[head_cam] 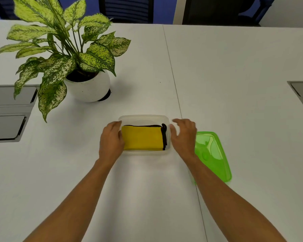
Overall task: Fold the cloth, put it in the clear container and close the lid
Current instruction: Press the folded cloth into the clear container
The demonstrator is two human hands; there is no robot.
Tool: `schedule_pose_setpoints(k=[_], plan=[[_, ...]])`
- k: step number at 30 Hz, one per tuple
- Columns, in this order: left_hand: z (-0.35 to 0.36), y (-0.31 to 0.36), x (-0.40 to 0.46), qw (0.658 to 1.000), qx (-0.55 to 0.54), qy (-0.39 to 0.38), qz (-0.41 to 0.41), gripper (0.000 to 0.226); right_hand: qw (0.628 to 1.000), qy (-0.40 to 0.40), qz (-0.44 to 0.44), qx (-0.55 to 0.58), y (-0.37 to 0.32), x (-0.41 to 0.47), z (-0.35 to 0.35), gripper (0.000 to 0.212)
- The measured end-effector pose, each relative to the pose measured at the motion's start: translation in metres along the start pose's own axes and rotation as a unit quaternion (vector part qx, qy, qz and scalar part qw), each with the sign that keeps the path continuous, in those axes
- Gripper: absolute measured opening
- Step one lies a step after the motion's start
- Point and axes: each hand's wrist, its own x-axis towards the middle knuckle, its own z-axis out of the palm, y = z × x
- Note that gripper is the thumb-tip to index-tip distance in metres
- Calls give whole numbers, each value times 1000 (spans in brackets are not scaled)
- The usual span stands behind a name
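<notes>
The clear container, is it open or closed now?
Open: the clear container has no cover; the green lid lies on the table beside it.

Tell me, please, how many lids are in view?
1: the green lid lies on the table right of the clear container, partly behind the right hand. No other shows.

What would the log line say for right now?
folded yellow cloth: inside clear plastic container | green lid: off, on table | left hand: at container | right hand: open
</notes>
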Motion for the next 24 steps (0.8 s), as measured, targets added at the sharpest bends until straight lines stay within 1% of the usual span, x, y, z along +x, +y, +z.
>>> schedule_pose_setpoints(k=[1,3,5,7,9,11,13,16,20,22,24], plan=[[-1,-2,-6,997,-53,-4,-58,38,999,21,47,-3,10,-7,-7,23],[-1,-4,-15,978,-139,-30,-155,41,988,37,145,-33,32,-22,-20,31],[-5,-4,-21,954,-202,-55,-214,41,970,27,224,-90,53,-37,-35,48],[-9,-5,-22,938,-236,-71,-244,43,948,-5,285,-140,73,-50,-48,74],[-13,-4,-25,929,-256,-79,-257,44,925,-65,335,-168,88,-61,-62,97],[-15,-2,-24,922,-267,-82,-267,45,894,-131,389,-176,97,-66,-70,113],[-17,0,-24,918,-273,-87,-276,45,876,-177,411,-179,102,-70,-74,122],[-19,1,-22,911,-280,-99,-287,45,872,-199,402,-196,106,-71,-77,128],[-20,-3,-18,898,-296,-121,-301,44,884,-173,393,-184,105,-67,-85,129],[-21,-4,-15,895,-297,-126,-308,44,897,-155,377,-169,98,-59,-90,119],[-20,-4,-14,894,-295,-127,-311,44,909,-141,359,-158,87,-47,-95,98]])
